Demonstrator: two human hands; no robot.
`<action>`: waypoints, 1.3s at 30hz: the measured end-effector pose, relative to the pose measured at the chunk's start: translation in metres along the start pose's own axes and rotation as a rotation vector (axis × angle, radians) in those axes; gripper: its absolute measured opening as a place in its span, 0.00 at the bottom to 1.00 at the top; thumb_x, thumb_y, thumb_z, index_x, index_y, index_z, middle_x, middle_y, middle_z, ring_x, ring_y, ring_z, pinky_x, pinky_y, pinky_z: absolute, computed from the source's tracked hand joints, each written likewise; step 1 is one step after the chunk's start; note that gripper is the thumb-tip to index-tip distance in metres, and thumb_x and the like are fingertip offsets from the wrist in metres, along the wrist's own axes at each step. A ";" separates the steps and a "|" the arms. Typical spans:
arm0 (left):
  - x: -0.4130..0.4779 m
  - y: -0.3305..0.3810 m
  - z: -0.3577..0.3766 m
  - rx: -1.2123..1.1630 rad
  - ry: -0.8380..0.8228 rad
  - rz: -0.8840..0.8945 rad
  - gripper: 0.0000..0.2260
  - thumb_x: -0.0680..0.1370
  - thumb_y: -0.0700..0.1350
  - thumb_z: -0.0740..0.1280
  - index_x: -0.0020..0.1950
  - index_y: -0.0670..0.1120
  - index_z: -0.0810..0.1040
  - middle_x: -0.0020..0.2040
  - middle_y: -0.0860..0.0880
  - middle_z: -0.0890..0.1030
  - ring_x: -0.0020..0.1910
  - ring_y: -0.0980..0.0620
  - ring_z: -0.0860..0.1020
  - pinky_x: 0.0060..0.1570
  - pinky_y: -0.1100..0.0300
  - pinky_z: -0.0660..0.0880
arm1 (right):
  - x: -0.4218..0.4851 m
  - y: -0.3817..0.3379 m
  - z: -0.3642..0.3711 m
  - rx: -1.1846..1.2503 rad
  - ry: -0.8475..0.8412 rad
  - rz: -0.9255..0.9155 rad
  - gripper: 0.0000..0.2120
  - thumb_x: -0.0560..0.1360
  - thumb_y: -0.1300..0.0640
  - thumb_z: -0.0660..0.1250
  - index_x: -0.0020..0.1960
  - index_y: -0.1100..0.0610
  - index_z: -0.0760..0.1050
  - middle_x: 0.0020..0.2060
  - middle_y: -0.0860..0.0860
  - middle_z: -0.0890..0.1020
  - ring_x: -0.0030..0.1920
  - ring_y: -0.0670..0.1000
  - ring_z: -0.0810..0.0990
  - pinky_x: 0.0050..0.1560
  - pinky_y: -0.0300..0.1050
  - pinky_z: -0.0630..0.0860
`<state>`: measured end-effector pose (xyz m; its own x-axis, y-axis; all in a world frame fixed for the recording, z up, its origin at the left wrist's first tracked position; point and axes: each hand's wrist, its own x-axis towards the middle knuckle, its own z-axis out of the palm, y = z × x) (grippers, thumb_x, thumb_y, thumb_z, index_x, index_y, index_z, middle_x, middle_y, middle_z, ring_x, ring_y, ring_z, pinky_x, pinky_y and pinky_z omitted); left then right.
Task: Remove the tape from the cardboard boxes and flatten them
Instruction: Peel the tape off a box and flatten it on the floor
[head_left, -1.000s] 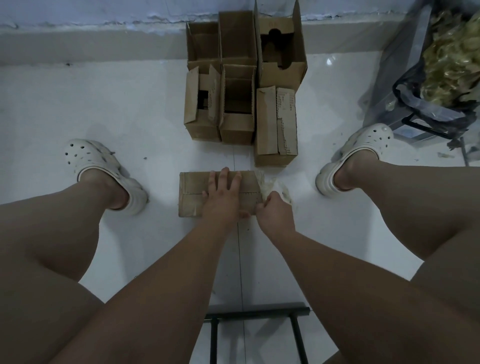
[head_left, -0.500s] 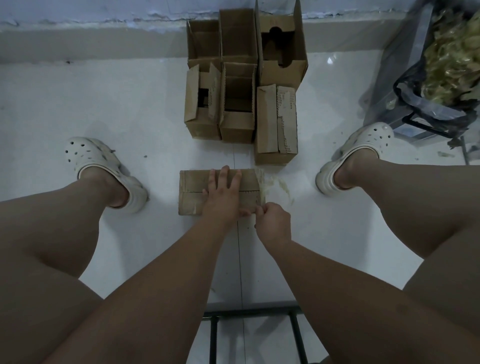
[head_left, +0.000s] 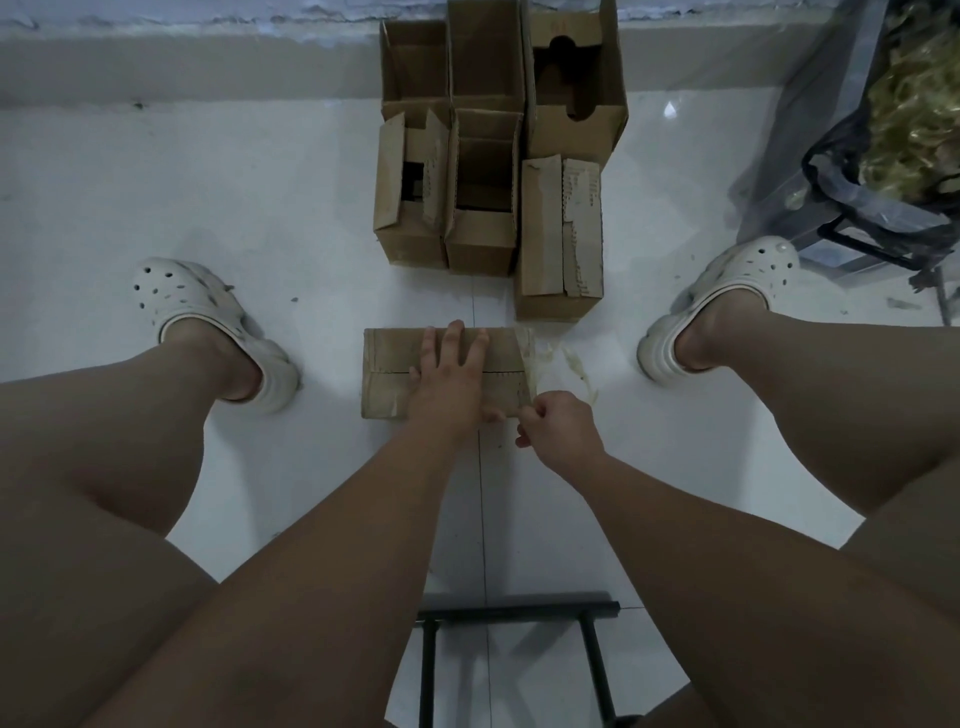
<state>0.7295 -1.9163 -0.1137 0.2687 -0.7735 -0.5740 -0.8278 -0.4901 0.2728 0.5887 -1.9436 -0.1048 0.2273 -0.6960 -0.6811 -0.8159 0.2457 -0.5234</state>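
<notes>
Two hands meet on a closed cardboard box (head_left: 389, 374) on the floor (head_left: 260, 208) near the middle of my head view. The left hand (head_left: 449, 379) lies flat on top, fingers straight and spread; the right hand (head_left: 561, 426), fingers curled, pinches tape (head_left: 529, 379) at its near right corner.

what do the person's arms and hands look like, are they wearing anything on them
The left arm and right arm are both bare as far up as the view shows, with no sleeves. The left hand and right hand wear no gloves, and no watch or bracelet shows at either wrist. No rings show on the fingers in view.
</notes>
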 end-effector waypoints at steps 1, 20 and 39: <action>-0.001 0.001 0.000 -0.005 0.001 0.000 0.46 0.70 0.55 0.73 0.77 0.53 0.46 0.77 0.49 0.42 0.75 0.41 0.38 0.71 0.38 0.52 | 0.000 -0.001 0.000 0.003 0.010 0.012 0.15 0.78 0.62 0.59 0.32 0.59 0.65 0.40 0.63 0.83 0.36 0.51 0.85 0.30 0.41 0.73; -0.006 0.005 0.007 -0.036 -0.043 0.010 0.45 0.71 0.54 0.73 0.77 0.53 0.45 0.76 0.49 0.40 0.75 0.41 0.35 0.70 0.37 0.50 | -0.002 -0.017 -0.001 0.033 0.003 0.400 0.12 0.73 0.51 0.62 0.43 0.60 0.75 0.43 0.57 0.82 0.44 0.59 0.83 0.56 0.57 0.78; -0.009 0.008 0.010 -0.016 -0.059 0.076 0.45 0.72 0.54 0.72 0.78 0.52 0.45 0.77 0.49 0.39 0.75 0.41 0.34 0.70 0.37 0.49 | 0.023 -0.011 -0.030 -0.590 -0.276 0.206 0.08 0.77 0.63 0.62 0.55 0.61 0.75 0.51 0.58 0.78 0.59 0.60 0.78 0.60 0.53 0.70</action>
<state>0.7159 -1.9094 -0.1145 0.1758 -0.7835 -0.5960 -0.8367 -0.4379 0.3288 0.5870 -1.9825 -0.1000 0.1001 -0.4573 -0.8837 -0.9924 -0.1091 -0.0560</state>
